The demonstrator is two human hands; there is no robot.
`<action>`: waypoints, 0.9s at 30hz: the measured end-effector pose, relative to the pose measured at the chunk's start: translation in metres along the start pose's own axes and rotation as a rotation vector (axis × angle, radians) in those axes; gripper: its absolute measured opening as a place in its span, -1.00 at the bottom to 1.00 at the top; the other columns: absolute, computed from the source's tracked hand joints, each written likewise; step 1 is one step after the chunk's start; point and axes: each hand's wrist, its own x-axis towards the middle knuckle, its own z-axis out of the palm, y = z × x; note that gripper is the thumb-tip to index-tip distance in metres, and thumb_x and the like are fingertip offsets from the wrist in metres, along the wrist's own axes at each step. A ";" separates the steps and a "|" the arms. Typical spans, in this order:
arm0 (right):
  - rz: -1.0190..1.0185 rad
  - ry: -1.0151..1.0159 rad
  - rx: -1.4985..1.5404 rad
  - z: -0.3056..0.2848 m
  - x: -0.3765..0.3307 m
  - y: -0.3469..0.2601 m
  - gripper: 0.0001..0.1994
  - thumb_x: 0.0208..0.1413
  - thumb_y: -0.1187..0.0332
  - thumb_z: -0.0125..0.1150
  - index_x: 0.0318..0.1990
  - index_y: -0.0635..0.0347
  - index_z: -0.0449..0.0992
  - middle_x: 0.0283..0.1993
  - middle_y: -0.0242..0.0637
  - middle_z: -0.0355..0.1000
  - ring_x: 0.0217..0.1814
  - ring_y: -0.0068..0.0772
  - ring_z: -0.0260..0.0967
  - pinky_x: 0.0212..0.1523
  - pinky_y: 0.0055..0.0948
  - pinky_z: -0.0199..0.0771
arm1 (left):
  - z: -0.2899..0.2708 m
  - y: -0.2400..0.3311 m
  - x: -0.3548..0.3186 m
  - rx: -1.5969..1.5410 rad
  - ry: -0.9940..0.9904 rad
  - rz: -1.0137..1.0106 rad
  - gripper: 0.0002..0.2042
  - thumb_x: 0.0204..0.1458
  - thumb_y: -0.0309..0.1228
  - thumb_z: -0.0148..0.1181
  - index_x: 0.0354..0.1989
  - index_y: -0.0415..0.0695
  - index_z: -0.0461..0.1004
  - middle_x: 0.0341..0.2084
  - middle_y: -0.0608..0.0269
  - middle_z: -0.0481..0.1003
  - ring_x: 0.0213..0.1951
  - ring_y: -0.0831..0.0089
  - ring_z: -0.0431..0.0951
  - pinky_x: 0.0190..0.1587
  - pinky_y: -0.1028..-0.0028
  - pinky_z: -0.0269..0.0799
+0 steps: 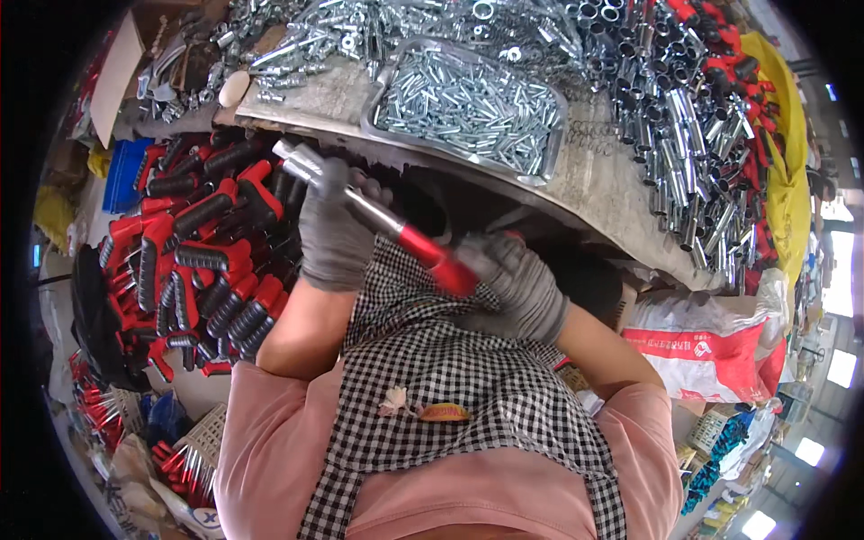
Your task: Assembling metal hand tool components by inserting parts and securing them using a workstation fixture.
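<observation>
Across the front of my apron runs a silver metal tube with a red end section point(428, 255), slanting from upper left down to the right. My left hand point(336, 229), in a grey glove, is closed round its silver part, and the bright metal tip sticks out past the fingers. At the red end is my gloved right hand point(517, 286), its fingers curled against it and somewhat blurred. A clear tray point(556, 148) full of small silver pins stands on the bench just beyond my hands.
Red-and-black handles point(193, 252) lie heaped at my left. Loose metal fittings point(346, 36) cover the back of the worktable point(310, 99). Chromed tubes point(684, 144) pile up at the right, above a red-and-white sack point(706, 346). The table's front edge curves close to my hands.
</observation>
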 end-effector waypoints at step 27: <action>1.859 0.647 1.350 0.126 -0.150 0.133 -0.71 -0.11 0.44 0.17 -0.14 0.15 0.47 -0.51 -0.27 0.41 -0.55 -0.26 0.35 -0.50 -0.34 0.42 | -0.107 -0.387 0.030 -0.254 -0.244 -1.268 -0.70 0.12 -0.24 0.05 -0.02 -0.10 0.38 -0.21 0.14 0.48 -0.19 0.27 0.47 -0.15 0.25 0.46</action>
